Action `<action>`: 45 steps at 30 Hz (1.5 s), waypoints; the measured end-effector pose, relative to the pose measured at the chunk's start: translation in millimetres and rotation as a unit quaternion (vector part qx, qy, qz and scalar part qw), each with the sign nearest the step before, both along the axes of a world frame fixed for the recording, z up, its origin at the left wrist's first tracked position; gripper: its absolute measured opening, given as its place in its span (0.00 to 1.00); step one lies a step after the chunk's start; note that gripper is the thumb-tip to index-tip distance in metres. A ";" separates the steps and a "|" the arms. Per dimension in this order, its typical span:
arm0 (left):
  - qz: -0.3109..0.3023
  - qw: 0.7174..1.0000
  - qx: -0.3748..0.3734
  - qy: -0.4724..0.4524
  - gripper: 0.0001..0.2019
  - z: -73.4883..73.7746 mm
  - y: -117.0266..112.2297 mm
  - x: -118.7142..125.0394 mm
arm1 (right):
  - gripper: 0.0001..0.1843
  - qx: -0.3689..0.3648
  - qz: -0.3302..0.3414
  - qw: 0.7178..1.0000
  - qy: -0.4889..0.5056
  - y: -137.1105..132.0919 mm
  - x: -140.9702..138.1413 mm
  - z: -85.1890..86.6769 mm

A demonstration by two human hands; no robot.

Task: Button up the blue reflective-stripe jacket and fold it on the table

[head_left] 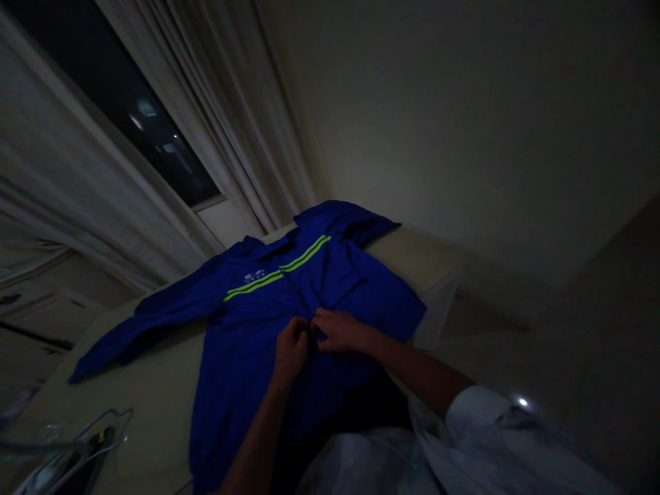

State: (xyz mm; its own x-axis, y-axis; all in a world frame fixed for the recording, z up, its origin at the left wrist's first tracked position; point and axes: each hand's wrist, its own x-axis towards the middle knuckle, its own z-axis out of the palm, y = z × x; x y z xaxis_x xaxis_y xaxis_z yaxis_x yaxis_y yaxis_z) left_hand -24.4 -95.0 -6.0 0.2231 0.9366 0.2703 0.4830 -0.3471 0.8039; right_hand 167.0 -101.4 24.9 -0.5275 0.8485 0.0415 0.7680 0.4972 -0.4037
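Observation:
A blue long-sleeved jacket lies spread front side up, its collar pointing away from me. Two bright yellow-green stripes cross its chest, with a small white print above them on the left. Along the front opening, low on the jacket, my left hand pinches the cloth with curled fingers. Just to its right my right hand also pinches the jacket's front edge, the fingertips of both nearly meeting. Whatever small part sits between the fingers is hidden in the dim light.
The jacket rests on a pale table. Clothes hangers and a dark packet lie at its lower left. Long curtains hang beside a dark window behind, and a plain wall rises at the right. A bright spot shows on the floor.

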 end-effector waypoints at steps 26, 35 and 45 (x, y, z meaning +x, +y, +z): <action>-0.031 0.841 0.352 0.409 0.26 -38.6 -131.3 -25.1 | 0.13 0.213 0.056 0.968 0.121 -96.5 60.8 -32.2; -0.003 0.868 0.352 0.350 0.22 -49.9 -139.7 19.1 | 0.10 0.141 0.094 0.984 0.050 -117.2 35.9 -17.7; -0.082 0.857 0.408 0.304 0.19 -42.6 -137.5 -33.3 | 0.20 0.086 -0.105 0.931 0.338 -18.0 101.8 20.0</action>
